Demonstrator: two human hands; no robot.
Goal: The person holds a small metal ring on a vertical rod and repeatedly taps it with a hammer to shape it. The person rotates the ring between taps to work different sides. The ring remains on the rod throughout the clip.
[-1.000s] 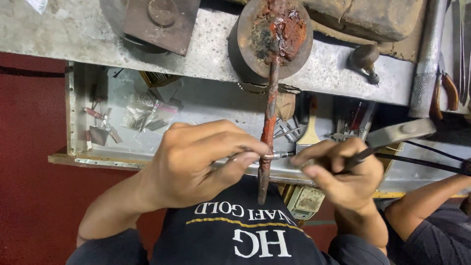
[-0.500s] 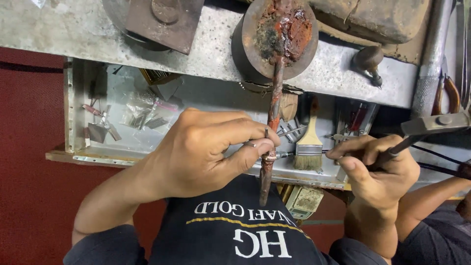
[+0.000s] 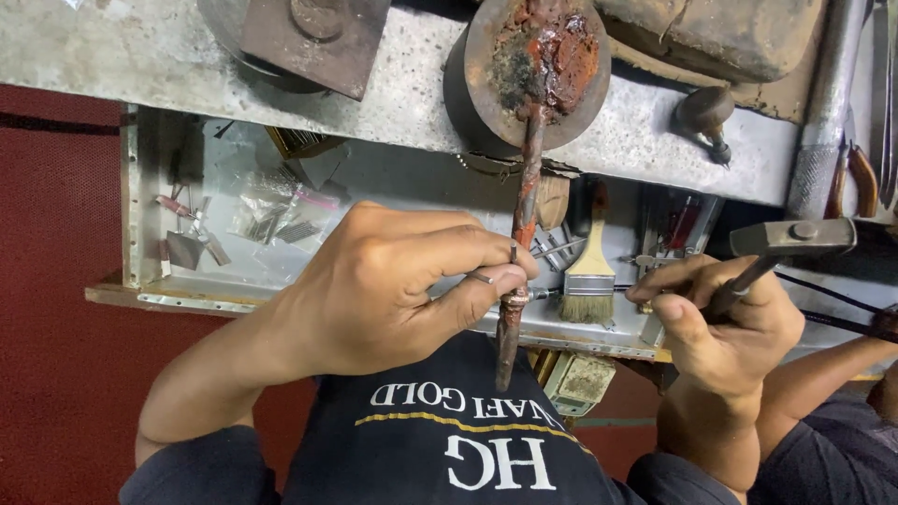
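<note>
— Grey, pitted metal bench (image 3: 168, 70) runs along the top, with an open drawer (image 3: 150, 281) of small bags and tools under it. What sits at twelve o'clock?

— A round rusty block (image 3: 533, 70) crusted with red and black residue. A long rusty rod (image 3: 519, 234) runs from it down toward six o'clock, over the drawer edge and the dark shirt (image 3: 440, 440).

— And the hands?

— The left hand (image 3: 393, 290) is curled tight at the centre, fingertips pinching a thin pointed tool (image 3: 486, 278) against a small metal piece (image 3: 516, 299) on the rod. The right hand (image 3: 725, 323), at about four o'clock, is closed round the handle of a small hammer (image 3: 790, 238), whose head sits at three o'clock.

— What has changed over the last second?

— A second ago the right hand was close in, nearly touching the left, with the hammer head just right of the rod. Half a second ago it had drawn off to the right. Now it is well apart from the rod and the head is raised. The left hand has kept its pinch in the same spot.

— Meaning?

— I judge the hammer has been lifted back between blows while the piece is held steady.

— Anything newly uncovered?

— A flat paintbrush (image 3: 589, 276) in the drawer, bristles toward six o'clock, now shows between the hands.
</note>
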